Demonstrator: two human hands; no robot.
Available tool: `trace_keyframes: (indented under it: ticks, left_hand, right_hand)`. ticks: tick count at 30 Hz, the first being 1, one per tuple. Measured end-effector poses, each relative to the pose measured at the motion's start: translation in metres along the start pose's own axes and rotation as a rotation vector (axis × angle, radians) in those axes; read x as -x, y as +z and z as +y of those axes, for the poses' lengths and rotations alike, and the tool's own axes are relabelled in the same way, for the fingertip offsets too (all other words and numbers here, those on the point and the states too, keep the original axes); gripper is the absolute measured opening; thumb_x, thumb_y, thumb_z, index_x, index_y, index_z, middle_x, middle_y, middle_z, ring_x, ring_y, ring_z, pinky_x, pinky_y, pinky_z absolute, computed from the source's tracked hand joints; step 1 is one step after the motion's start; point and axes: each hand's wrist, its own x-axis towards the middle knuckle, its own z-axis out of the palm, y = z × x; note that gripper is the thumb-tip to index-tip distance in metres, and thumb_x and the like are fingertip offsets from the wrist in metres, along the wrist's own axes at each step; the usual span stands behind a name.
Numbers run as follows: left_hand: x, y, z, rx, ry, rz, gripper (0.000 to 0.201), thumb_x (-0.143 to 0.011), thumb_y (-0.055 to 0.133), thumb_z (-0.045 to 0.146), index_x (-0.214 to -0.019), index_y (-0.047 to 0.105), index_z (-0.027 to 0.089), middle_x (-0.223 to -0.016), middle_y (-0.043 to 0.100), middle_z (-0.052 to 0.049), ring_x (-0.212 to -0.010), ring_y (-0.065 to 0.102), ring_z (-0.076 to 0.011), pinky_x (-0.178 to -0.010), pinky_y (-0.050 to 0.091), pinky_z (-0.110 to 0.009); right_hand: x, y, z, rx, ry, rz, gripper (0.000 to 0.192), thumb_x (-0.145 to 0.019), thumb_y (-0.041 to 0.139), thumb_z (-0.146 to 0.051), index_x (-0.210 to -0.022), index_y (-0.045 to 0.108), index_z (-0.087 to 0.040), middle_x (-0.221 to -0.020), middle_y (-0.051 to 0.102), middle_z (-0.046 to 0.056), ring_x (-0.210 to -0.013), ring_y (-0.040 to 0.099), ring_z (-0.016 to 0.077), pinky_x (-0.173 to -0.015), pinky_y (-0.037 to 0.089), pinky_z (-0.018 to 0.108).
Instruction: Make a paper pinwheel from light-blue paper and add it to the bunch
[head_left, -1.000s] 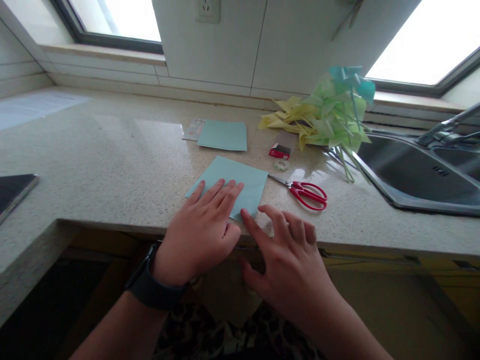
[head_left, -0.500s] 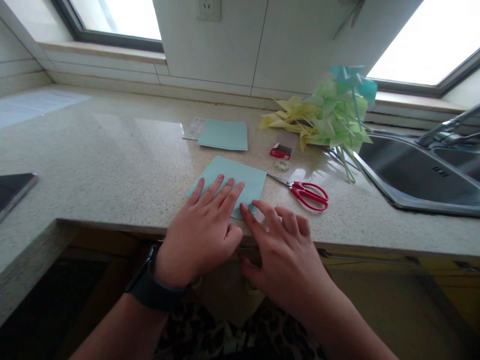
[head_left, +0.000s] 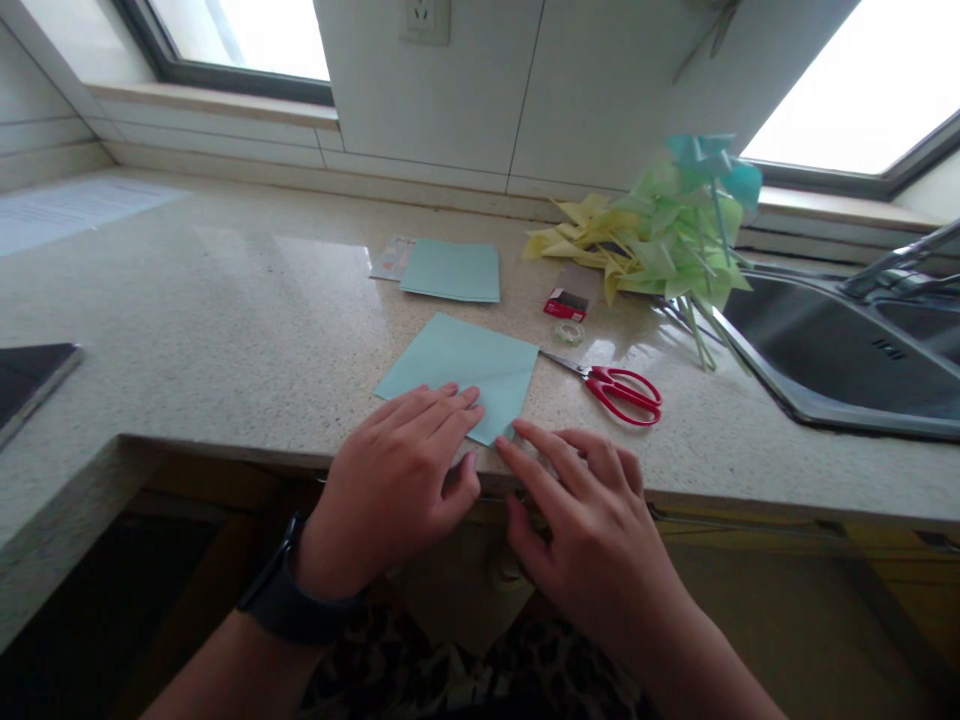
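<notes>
I see the light blue paper square (head_left: 466,368) lying flat on the desk (head_left: 225,320), near its front edge. Left hand (head_left: 397,480) rests flat on the sheet's near edge, fingers (head_left: 442,410) together and extended, gripping nothing. Right hand (head_left: 592,510) sits just beside the near corner, fingers spread, index tip at the corner. Red scissors (head_left: 622,390) lie just right of the sheet.

Both hands (head_left: 390,480) nearer the counter edge (head_left: 225,445)
</notes>
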Motion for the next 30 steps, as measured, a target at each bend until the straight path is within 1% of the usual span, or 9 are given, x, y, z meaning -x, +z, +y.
trace_keyframes:
  ticks: [4,12,17,23,30]
  left_hand:
    - [0.0005,0.0006,0.0002,0.0,-0.002,-0.004,0.041,-0.093,0.052,0.023,-0.131,0.064,0.016,-0.143,0.064,-0.007,-0.134,0.054,-0.0257,-0.116,0.04,-0.047]
    - [0.0013,-0.0001,0.0017,-0.006,0.006,0.003,0.04,-0.094,0.051,0.023,-0.131,0.064,0.017,-0.141,0.064,-0.007,-0.134,0.054,-0.0256,-0.115,0.041,-0.047]
    - [0.0022,0.0003,0.0011,-0.016,0.013,0.012,0.04,-0.094,0.051,0.024,-0.131,0.064,0.017,-0.142,0.064,-0.007,-0.134,0.054,-0.0259,-0.114,0.042,-0.047]
    - [0.001,0.0031,-0.0007,-0.012,0.03,0.043,0.039,-0.093,0.053,0.023,-0.129,0.065,0.017,-0.14,0.065,-0.007,-0.132,0.056,-0.0264,-0.113,0.043,-0.048]
    - [0.0022,0.0033,-0.0004,-0.013,0.028,0.038,0.039,-0.093,0.051,0.024,-0.129,0.065,0.017,-0.141,0.065,-0.006,-0.133,0.055,-0.0257,-0.114,0.042,-0.047]
  right_hand:
    - [0.0051,0.0002,0.0015,-0.045,-0.028,0.067,0.03,-0.096,0.058,-0.022,-0.124,0.07,-0.023,-0.138,0.067,0.001,-0.113,0.058,0.0268,-0.097,0.041,0.046]
    - [0.0065,-0.0004,0.0017,-0.044,-0.031,0.077,0.029,-0.095,0.059,-0.02,-0.122,0.071,-0.022,-0.135,0.069,0.003,-0.112,0.059,0.0269,-0.095,0.042,0.046]
    - [0.0054,-0.0006,0.0018,-0.031,-0.041,0.067,0.031,-0.095,0.059,-0.021,-0.125,0.069,-0.022,-0.135,0.069,0.002,-0.111,0.059,0.0269,-0.094,0.042,0.046]
    - [0.004,0.0033,0.0032,-0.013,-0.059,0.087,0.035,-0.095,0.06,-0.023,-0.128,0.068,-0.022,-0.134,0.069,0.003,-0.11,0.059,0.0278,-0.092,0.041,0.046]
    - [-0.0005,0.0033,0.0013,0.02,-0.037,0.044,0.038,-0.095,0.059,-0.027,-0.132,0.067,-0.023,-0.13,0.068,0.005,-0.108,0.057,0.0294,-0.092,0.039,0.047]
